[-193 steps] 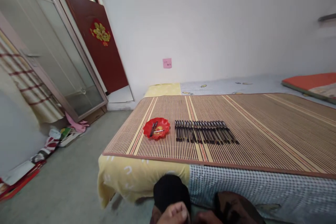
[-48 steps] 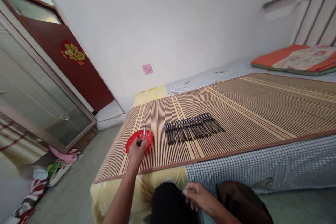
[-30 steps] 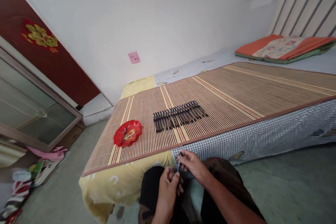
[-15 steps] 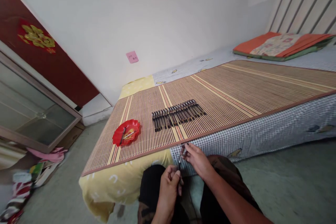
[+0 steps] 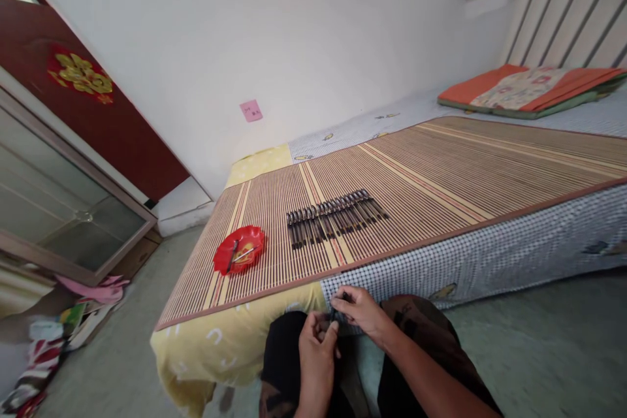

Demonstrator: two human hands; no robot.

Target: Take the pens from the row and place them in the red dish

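Above my knees, at the bed's front edge, both hands are close together. My left hand (image 5: 318, 339) is closed, thumb and fingers pinching a slim dark pen (image 5: 334, 315) that points up toward the other hand. My right hand (image 5: 360, 313) is closed too, its fingertips round a small dark piece (image 5: 347, 297) that looks like a pen cap; the fingers cover most of it. Beyond them, a row of several dark pens (image 5: 337, 217) lies side by side on the striped mat (image 5: 421, 176). Left of the row stands a red dish (image 5: 259, 235) with a dark and a pale slender piece in it.
The mat covers a bed with a yellow and checked sheet (image 5: 220, 333). A folded orange quilt (image 5: 539, 88) lies at the far right. Glass-doored cabinet (image 5: 59, 189) and piled clothes (image 5: 46, 353) are at the left. A pink note (image 5: 251, 111) sticks to the wall.
My hands have come closer together, the right one moving down toward the left. The pen between them shows less than before. The row of pens and the dish stay in place.
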